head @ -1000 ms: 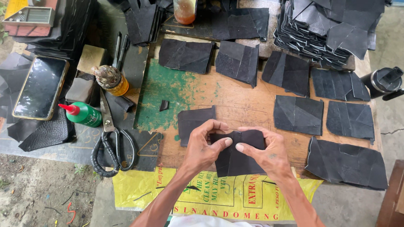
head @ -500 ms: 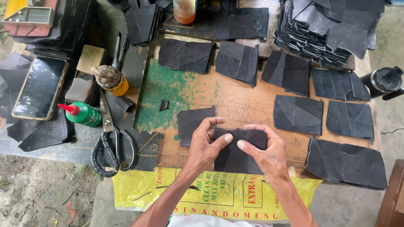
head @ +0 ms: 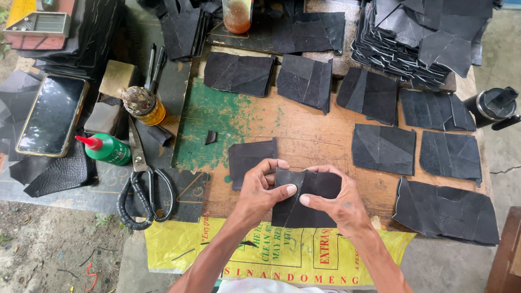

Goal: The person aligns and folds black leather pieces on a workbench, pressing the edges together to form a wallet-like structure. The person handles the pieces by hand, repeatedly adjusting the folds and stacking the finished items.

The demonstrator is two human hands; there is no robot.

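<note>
Both my hands hold one black leather piece [head: 298, 200] just above the near edge of the wooden board [head: 311, 135]. My left hand [head: 262, 190] grips its left side with the thumb pressed on top. My right hand [head: 338, 199] grips the right side, thumb tip touching the left thumb at the middle. Another black piece [head: 248, 158] lies flat on the board just left of my hands.
Several flat black pieces [head: 384, 149] lie across the board, with a tall stack [head: 418, 32] at the back right. Scissors [head: 144, 187], a green glue bottle [head: 106, 148], a phone [head: 52, 114] and a small jar [head: 143, 104] sit at left. A yellow sack [head: 276, 256] hangs below the board.
My thumbs have slid inward over the piece and now meet at its middle. The piece has stayed in nearly the same place.
</note>
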